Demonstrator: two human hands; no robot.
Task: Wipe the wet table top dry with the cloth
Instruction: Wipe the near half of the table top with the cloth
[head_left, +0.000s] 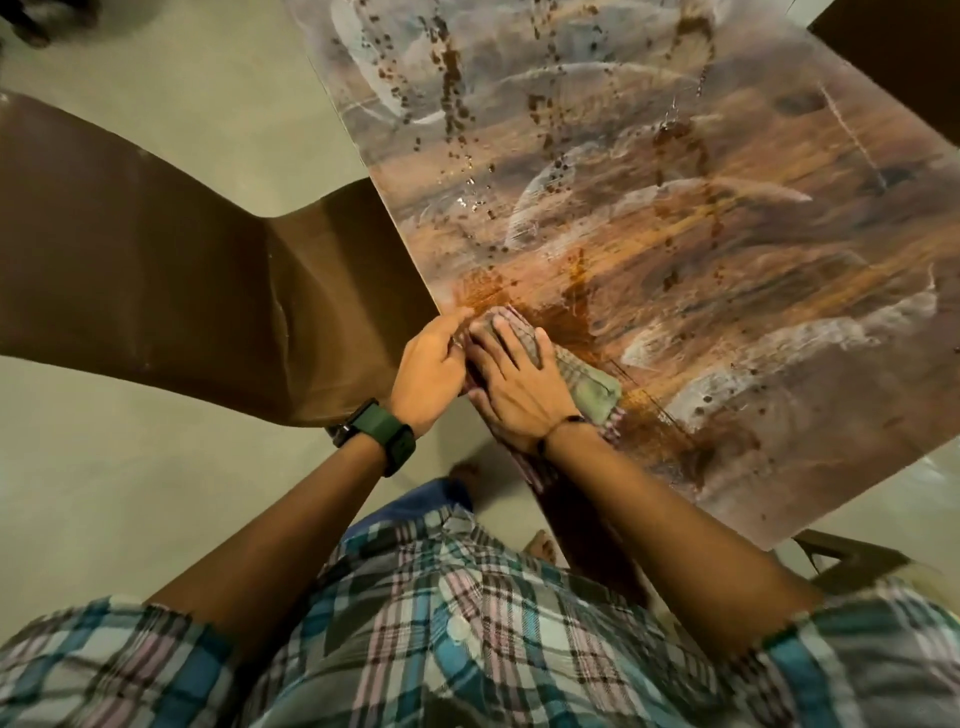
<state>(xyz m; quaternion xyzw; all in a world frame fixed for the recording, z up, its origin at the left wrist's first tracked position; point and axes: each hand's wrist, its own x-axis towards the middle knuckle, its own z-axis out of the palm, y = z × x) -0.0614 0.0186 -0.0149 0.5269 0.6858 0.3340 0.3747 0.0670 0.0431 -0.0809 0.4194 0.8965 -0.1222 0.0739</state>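
Head view: both hands press the cloth at the near corner of the tabletop.

Head view: the right hand lies flat on the cloth with fingers straight and a little spread, and the left hand sits just beside it, touching the cloth edge, its fingers loosely bent toward the corner. The cloth is bunched under the right hand, with one end hanging over the tabletop edge toward the person. Ahead of the fingers and to their right, dark drops, a brown wet patch and pale smear arcs cover most of the surface, so I judge the wiping is at an early stage and most remains. No container is visible. A brown chair stands left of the left fingers.
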